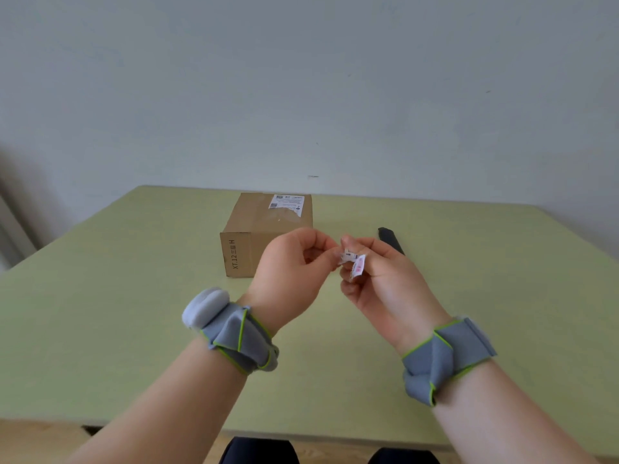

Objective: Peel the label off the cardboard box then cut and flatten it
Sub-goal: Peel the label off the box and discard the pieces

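1. Label scrap, crumpled, frame centre; pinched by left hand and right hand.
2. Cardboard box behind, label remnant on top.
3. Dark cutter right of box.
4. Risk: adhesive clinging to fingers, delaying cutting.

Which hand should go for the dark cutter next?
Probably right: the right hand is nearest the cutter, on the box's right. Both hands hold the label scrap.
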